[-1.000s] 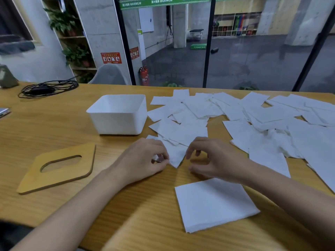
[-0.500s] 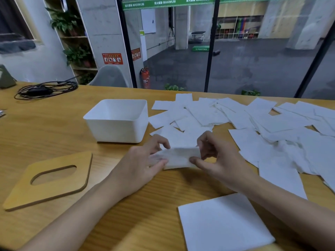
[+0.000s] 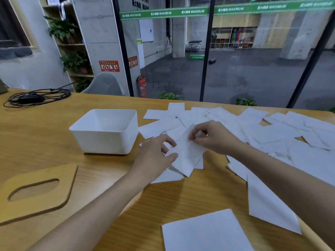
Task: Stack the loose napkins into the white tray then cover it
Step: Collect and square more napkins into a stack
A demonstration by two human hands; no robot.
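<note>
One white napkin (image 3: 186,153) is lifted off the table between both hands. My left hand (image 3: 155,156) pinches its lower left edge, and my right hand (image 3: 212,136) pinches its upper corner. The white tray (image 3: 107,142) stands empty just left of my hands. The wooden lid (image 3: 36,192) with an oval slot lies flat at the near left. Several loose napkins (image 3: 272,131) are spread over the right half of the table, and one more napkin (image 3: 204,232) lies at the near edge.
The wooden table (image 3: 36,134) runs to a glass wall at the back. A coil of black cable (image 3: 36,98) lies at the far left. A grey chair back (image 3: 105,86) shows behind the table's far edge.
Both hands have picked one napkin up from the pile's near edge and raised it, and it now hangs tilted between them. The camera view has lifted and drawn back.
</note>
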